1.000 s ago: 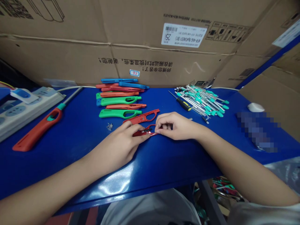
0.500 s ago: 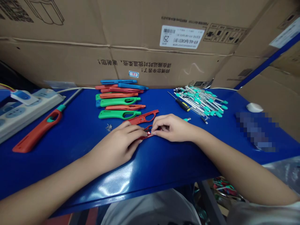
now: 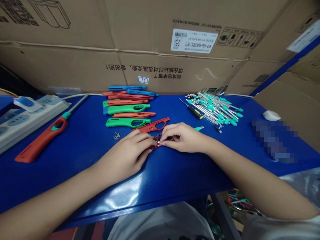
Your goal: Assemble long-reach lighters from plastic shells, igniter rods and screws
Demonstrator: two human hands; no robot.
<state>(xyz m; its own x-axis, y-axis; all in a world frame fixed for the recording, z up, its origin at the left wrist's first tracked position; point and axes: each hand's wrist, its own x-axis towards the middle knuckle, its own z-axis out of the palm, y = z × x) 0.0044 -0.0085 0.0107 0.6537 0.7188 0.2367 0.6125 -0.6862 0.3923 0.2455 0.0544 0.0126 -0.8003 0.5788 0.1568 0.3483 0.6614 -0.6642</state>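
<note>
A: In the head view, which way is the red piece [image 3: 157,136] pointed?
B: That cannot be told, as most of it is hidden. It is pinched by the left hand [image 3: 132,150] near the middle of the shiny blue desk [image 3: 175,176]. The right hand [image 3: 178,136] is bunched beside it; what is pinched there cannot be told.
A: And the red shell [image 3: 149,127] just behind?
B: It is laid slantwise, its looped end pointed right and a bit away. It is thin, plastic-looking, with a long hole.

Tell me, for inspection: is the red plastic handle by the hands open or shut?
Open: one red half lies separate, beyond the held piece.
</note>
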